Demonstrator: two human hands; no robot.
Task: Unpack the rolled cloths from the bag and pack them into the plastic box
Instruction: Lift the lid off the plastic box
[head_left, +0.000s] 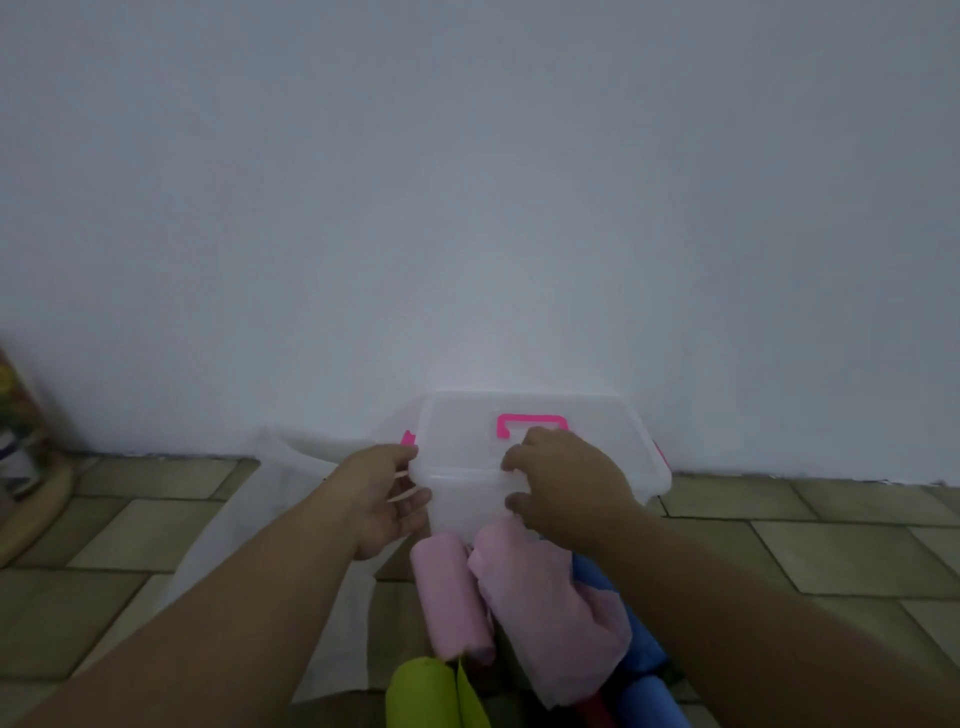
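Observation:
A clear plastic box (457, 499) with its lid on and a pink handle (531, 423) stands on the floor against the white wall. My left hand (387, 496) presses against the box's left side near a pink latch (408, 439). My right hand (563, 486) grips the front rim of the lid, fingers curled over it. Several rolled cloths lie in front of the box: a pink roll (452, 597), a looser pink cloth (550, 613), a green roll (426, 693) and blue rolls (644, 670). A thin white bag (249, 525) lies flat under my left forearm.
The floor is beige tile (831, 551). The white wall (467, 208) rises right behind the box. A round wooden object (31, 514) with something colourful above it sits at the far left edge.

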